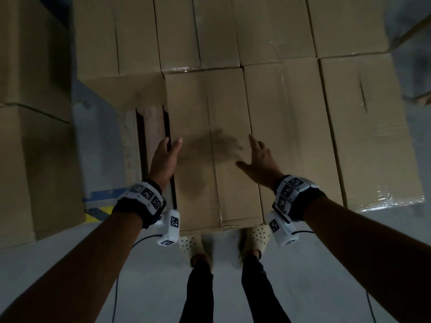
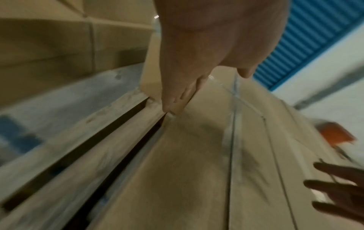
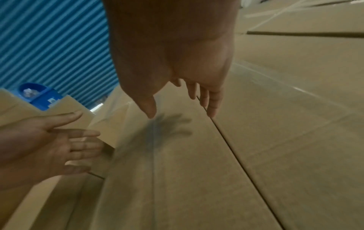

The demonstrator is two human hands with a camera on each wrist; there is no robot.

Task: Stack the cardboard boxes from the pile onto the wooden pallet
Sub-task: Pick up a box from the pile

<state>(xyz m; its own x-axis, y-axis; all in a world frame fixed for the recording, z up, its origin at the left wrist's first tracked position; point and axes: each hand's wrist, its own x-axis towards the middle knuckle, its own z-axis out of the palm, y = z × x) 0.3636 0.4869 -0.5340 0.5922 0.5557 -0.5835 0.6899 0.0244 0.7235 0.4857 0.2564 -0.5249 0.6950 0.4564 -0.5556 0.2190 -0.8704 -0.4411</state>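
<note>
The nearest cardboard box (image 1: pixel 210 117) lies lengthwise on the wooden pallet (image 1: pixel 152 127), tight against a neighbouring box (image 1: pixel 291 127) on its right. My left hand (image 1: pixel 169 148) is at this box's left edge, fingers straight down its side and thumb over the top. My right hand (image 1: pixel 255 155) hovers just above the top near the right seam, fingers spread, casting a shadow. In the left wrist view the left hand's fingers (image 2: pixel 177 96) run along the box edge beside the pallet slats (image 2: pixel 94 140). The right wrist view shows the right hand (image 3: pixel 177 87) open over the box top (image 3: pixel 187 171).
More boxes fill the pallet: a back row (image 1: pixel 233 31) and one at the right (image 1: pixel 368 127). A stack of boxes (image 1: pixel 30 136) stands on the floor to my left. My feet (image 1: pixel 191 245) are at the box's near end. A blue corrugated wall (image 2: pixel 307 38) is behind.
</note>
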